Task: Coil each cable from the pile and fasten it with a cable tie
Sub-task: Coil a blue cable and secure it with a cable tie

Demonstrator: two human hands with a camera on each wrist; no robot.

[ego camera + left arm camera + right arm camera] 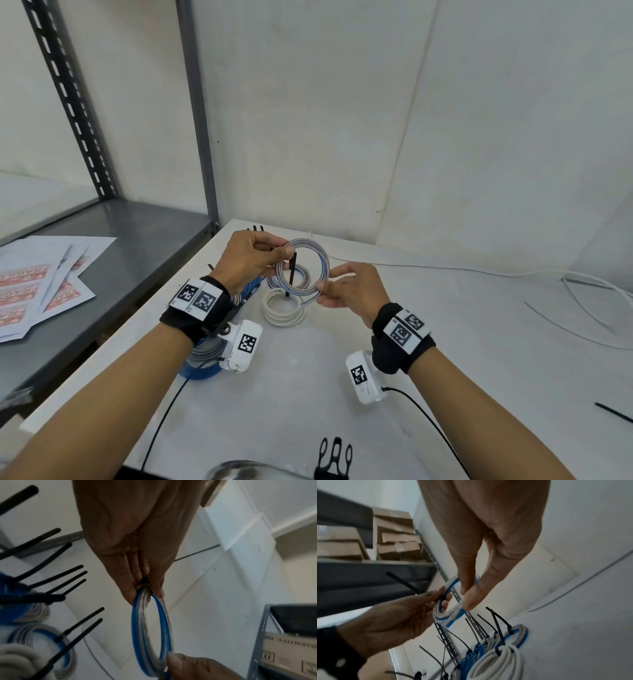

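Note:
Above the white table (308,387) I hold a small coil of blue and grey cable (310,245) upright between both hands. My left hand (279,257) pinches the coil's left side, where a black cable tie (292,270) wraps it and its tail stands across the ring. In the left wrist view the left hand's fingertips (130,595) close on the coil (135,628) at the tie's head (145,580). My right hand (325,282) pinches the lower right of the coil. The right wrist view shows this grip (467,596) on the coil (447,614) and the tie's tail (400,580).
Tied coils lie on the table below my hands: a white one (282,310), a blue-grey one (274,282) and blue ones (202,363) under my left wrist. Loose white cable (582,291) trails at the right. A black tie (613,413) lies by the right edge. A grey metal shelf (137,246) with papers (41,284) stands at the left.

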